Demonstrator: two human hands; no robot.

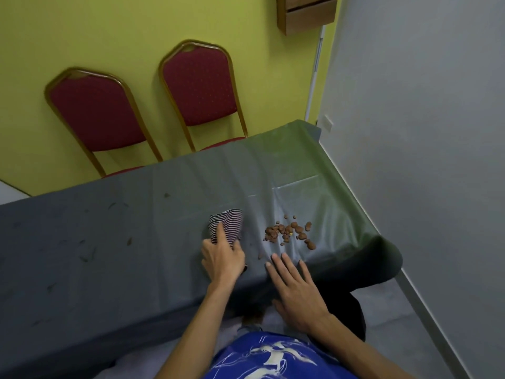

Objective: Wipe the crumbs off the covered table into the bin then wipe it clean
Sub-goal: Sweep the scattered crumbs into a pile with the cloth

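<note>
A grey-green plastic cover lies over the table (109, 242). Several brown crumbs (289, 232) are heaped near the table's right end. To their left lies a striped cloth (231, 222), and my left hand (222, 255) rests on its near part with the index finger stretched over it. My right hand (293, 285) lies flat and open on the cover at the near edge, just below the crumbs and apart from them. A dark black shape (352, 305), perhaps the bin, shows below the table's near right corner, mostly hidden.
Two red padded chairs with gold frames (196, 88) stand against the yellow wall behind the table. A grey wall (423, 132) runs close along the table's right end. Small dark specks (87, 255) dot the cover on the left.
</note>
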